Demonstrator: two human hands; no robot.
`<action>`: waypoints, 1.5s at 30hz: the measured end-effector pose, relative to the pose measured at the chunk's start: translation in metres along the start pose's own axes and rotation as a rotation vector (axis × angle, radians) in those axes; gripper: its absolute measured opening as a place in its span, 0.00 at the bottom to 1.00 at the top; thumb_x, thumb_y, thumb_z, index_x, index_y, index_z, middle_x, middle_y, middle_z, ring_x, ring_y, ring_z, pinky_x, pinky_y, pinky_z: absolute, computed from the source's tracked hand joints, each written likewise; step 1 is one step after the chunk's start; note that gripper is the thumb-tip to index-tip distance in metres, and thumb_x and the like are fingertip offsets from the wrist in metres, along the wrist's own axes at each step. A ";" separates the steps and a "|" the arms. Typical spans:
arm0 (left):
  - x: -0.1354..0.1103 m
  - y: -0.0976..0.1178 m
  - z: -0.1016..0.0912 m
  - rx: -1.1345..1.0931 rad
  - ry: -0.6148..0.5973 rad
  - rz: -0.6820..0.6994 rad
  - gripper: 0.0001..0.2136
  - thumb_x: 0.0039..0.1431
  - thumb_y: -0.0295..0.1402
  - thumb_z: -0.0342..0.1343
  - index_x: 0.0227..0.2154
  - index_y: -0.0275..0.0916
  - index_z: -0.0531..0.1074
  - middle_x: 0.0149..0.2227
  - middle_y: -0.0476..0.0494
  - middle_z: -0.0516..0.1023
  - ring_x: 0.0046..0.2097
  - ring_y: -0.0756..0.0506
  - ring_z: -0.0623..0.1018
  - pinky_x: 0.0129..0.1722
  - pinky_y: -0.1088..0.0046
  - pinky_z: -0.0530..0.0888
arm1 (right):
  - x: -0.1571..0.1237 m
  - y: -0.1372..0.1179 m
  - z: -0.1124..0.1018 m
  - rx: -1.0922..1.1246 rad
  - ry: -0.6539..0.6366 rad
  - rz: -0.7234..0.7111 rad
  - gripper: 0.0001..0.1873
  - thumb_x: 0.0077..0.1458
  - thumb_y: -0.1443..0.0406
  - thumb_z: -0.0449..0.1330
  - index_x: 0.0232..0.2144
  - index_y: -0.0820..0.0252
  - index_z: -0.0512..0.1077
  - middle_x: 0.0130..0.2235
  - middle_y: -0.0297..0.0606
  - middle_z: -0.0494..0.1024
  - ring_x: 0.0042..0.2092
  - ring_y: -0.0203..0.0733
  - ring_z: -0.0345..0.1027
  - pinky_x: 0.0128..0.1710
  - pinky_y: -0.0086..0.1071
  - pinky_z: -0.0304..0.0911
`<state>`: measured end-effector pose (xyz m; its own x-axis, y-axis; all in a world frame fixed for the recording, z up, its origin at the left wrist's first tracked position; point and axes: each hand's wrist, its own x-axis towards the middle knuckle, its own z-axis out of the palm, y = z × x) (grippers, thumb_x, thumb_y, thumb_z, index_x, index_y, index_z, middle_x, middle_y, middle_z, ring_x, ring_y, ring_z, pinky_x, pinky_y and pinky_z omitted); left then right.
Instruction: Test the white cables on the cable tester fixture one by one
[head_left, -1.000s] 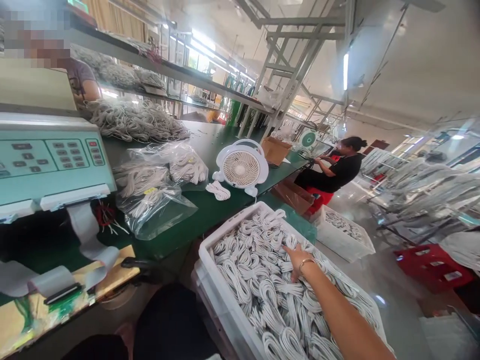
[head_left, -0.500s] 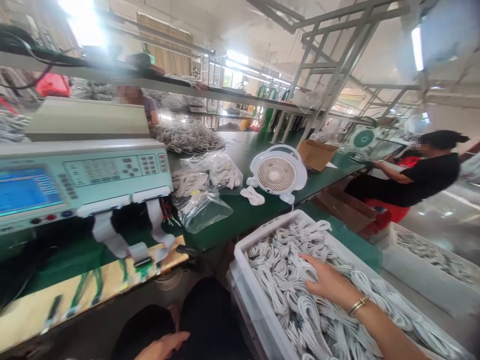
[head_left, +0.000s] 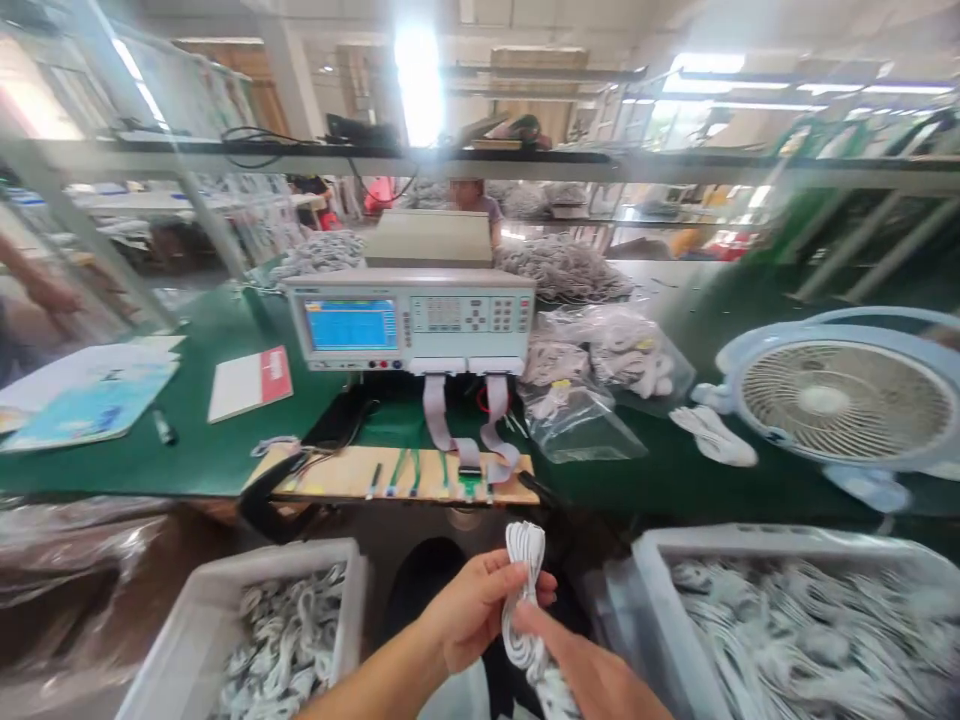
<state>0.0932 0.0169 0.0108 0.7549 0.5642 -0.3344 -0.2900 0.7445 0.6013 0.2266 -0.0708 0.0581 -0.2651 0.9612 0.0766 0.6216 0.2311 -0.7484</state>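
Observation:
A folded bundle of white cable (head_left: 527, 545) is held upright over my lap, between the two white bins. My left hand (head_left: 476, 605) pinches it from the left near its upper loops. Lower down, my right hand (head_left: 577, 655) has its fingers closed round the same bundle. The bundle's lower end is partly covered by the right hand. Beyond both hands lies a wooden board (head_left: 322, 478) with small connectors and green wires along the bench edge. Grey ribbon cables (head_left: 436, 410) run from the bench tester (head_left: 465, 312) down to that board.
White bins of cable bundles stand left (head_left: 352, 600) and right (head_left: 652, 560). A fan (head_left: 832, 400), a loose cable bundle (head_left: 716, 437) and bagged cables (head_left: 592, 420) sit on the green bench. Papers (head_left: 90, 400) and a notebook (head_left: 244, 385) lie left. People are in the background.
The view has swung left to face the tester. My right hand has left the right bin and now holds a cable bundle. My left hand has risen from my lap to grip it too.

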 end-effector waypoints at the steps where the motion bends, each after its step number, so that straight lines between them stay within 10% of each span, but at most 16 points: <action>1: 0.000 0.001 -0.008 -0.002 0.065 0.053 0.13 0.46 0.35 0.54 0.34 0.32 0.69 0.35 0.37 0.73 0.34 0.47 0.73 0.33 0.74 0.66 | 0.010 0.005 0.005 0.059 0.050 0.052 0.27 0.43 0.69 0.53 0.48 0.48 0.60 0.46 0.36 0.69 0.45 0.45 0.63 0.45 0.33 0.59; 7: -0.006 0.004 -0.040 0.153 0.220 0.309 0.17 0.43 0.35 0.57 0.37 0.32 0.68 0.36 0.38 0.73 0.38 0.45 0.71 0.38 0.71 0.65 | 0.066 0.042 0.027 0.522 0.116 0.424 0.14 0.48 0.57 0.50 0.24 0.61 0.69 0.20 0.34 0.71 0.20 0.36 0.64 0.19 0.27 0.60; 13: -0.001 0.002 -0.040 0.244 0.287 0.465 0.20 0.38 0.33 0.60 0.38 0.35 0.67 0.39 0.40 0.72 0.42 0.43 0.69 0.43 0.69 0.63 | 0.091 0.048 0.050 0.504 0.262 0.303 0.14 0.46 0.57 0.55 0.30 0.62 0.69 0.29 0.37 0.73 0.32 0.40 0.65 0.32 0.29 0.60; 18: -0.006 -0.005 -0.030 0.525 0.452 0.616 0.24 0.35 0.33 0.62 0.41 0.39 0.65 0.40 0.42 0.68 0.41 0.44 0.67 0.42 0.72 0.62 | 0.097 0.059 0.051 0.689 0.348 0.417 0.17 0.45 0.53 0.54 0.24 0.62 0.67 0.21 0.33 0.70 0.24 0.37 0.64 0.23 0.27 0.59; 24: -0.006 0.004 -0.026 0.366 0.220 0.414 0.15 0.43 0.39 0.56 0.33 0.34 0.70 0.33 0.43 0.70 0.36 0.46 0.68 0.37 0.73 0.63 | 0.104 0.069 0.046 0.728 0.259 0.468 0.19 0.36 0.53 0.60 0.22 0.65 0.71 0.18 0.34 0.72 0.21 0.38 0.64 0.21 0.28 0.58; 34: 0.008 0.020 -0.053 -0.230 0.231 -0.007 0.12 0.46 0.38 0.52 0.32 0.36 0.68 0.32 0.46 0.72 0.32 0.52 0.70 0.35 0.76 0.66 | 0.118 0.069 0.034 0.669 0.171 0.395 0.14 0.38 0.57 0.61 0.23 0.64 0.75 0.21 0.37 0.76 0.24 0.39 0.66 0.24 0.28 0.60; 45: 0.014 0.026 -0.064 0.224 0.463 0.265 0.15 0.38 0.41 0.58 0.23 0.32 0.68 0.20 0.50 0.68 0.22 0.55 0.66 0.23 0.79 0.65 | 0.107 0.068 0.037 0.582 0.152 0.319 0.18 0.42 0.57 0.58 0.33 0.64 0.72 0.29 0.41 0.77 0.31 0.44 0.69 0.30 0.31 0.63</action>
<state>0.0588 0.0669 -0.0250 0.3224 0.8561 -0.4039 -0.2641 0.4911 0.8301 0.2129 0.0426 -0.0086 -0.0020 0.9891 -0.1470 0.1435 -0.1452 -0.9789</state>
